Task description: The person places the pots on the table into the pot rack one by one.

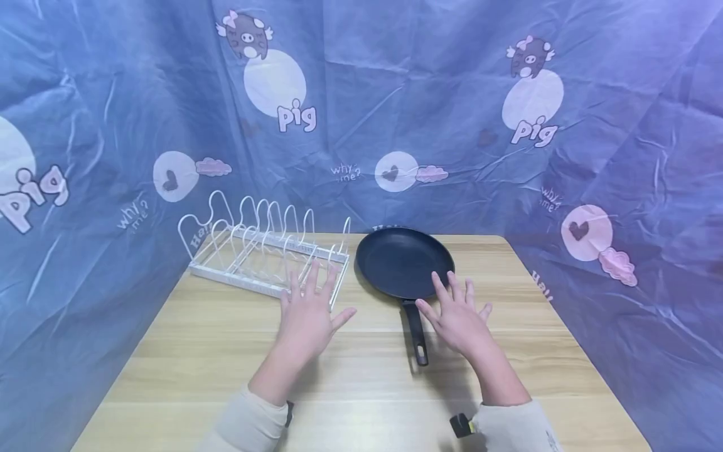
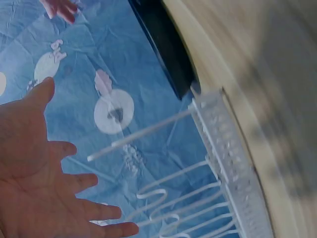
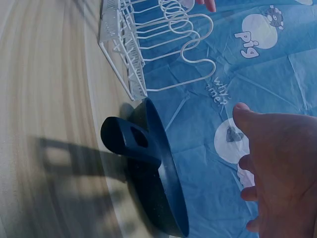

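A black frying pan [image 1: 403,260] lies on the wooden table, its handle [image 1: 415,333] pointing toward me. To its left stands a white wire rack [image 1: 237,281] with several upright loops. My left hand [image 1: 307,320], fingers spread, is held over the table and overlaps the rack's near right corner in the head view. Spread as well, my right hand [image 1: 460,320] hovers just right of the pan's handle. Both palms are bare in the wrist views, where the left hand [image 2: 44,173] shows apart from the rack [image 2: 228,153] and the right hand [image 3: 287,168] apart from the pan [image 3: 153,183].
Blue cloth [image 1: 361,125] printed with pigs and hearts hangs behind the table and along both sides. The light wood table [image 1: 361,389] extends toward me. A small black strap piece [image 1: 460,425] shows at the right sleeve [image 1: 514,427].
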Demonstrator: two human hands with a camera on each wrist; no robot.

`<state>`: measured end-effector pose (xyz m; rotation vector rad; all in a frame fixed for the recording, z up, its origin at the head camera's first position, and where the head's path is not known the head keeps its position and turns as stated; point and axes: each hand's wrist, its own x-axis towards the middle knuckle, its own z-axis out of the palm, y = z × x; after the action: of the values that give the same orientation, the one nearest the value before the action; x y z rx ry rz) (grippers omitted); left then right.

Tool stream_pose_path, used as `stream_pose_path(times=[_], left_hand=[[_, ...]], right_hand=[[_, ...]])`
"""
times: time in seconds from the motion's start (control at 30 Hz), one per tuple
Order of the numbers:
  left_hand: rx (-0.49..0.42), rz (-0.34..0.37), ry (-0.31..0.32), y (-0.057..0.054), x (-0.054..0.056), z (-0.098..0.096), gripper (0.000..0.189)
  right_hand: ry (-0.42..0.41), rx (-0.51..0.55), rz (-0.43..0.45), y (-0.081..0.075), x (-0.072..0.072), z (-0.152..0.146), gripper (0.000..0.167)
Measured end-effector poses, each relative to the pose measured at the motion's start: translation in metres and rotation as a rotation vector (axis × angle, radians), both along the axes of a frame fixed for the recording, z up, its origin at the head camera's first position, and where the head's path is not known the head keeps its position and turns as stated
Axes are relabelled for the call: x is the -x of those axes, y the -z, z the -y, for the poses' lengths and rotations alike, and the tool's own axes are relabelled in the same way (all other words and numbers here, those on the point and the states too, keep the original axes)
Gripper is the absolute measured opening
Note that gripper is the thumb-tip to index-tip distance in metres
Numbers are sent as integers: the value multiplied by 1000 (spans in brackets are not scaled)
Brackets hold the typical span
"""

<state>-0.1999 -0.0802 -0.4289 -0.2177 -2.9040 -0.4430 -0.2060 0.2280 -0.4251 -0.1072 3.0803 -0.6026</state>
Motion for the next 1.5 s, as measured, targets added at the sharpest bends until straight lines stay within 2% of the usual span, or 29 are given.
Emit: stream_pose_path(times=[0.3, 0.4, 0.53, 0.67, 0.9, 1.1, 1.17, 1.23, 1.33, 1.5], left_hand=[[-41, 41, 35, 16, -14, -35, 95], [-80, 54, 47, 23, -15, -47, 95], [-139, 76, 56, 32, -15, -65, 94], [-191, 133, 82, 39, -16, -81, 93], [-324, 328, 216, 48, -21, -99, 95], [-329, 368, 267, 57, -21, -112, 92], [-361, 397, 281, 59, -20, -115, 90], [-420, 456, 298, 59, -19, -116, 88], [-581, 557, 321, 61, -18, -119, 79], [-990, 775, 355, 64, -14, -130, 29]], right_hand=[[48, 20, 6, 8, 2, -5, 89], [61, 18, -19, 10, 4, -6, 90], [46, 88, -43, 16, 10, -9, 91], [37, 176, -9, 25, 15, -10, 95], [50, 204, 55, 45, 20, -7, 97], [54, 283, 89, 58, 23, -3, 89], [54, 303, 81, 63, 26, -2, 85], [51, 363, 103, 66, 29, -1, 79], [69, 493, 178, 71, 33, 0, 66], [110, 821, 370, 71, 38, 5, 48]])
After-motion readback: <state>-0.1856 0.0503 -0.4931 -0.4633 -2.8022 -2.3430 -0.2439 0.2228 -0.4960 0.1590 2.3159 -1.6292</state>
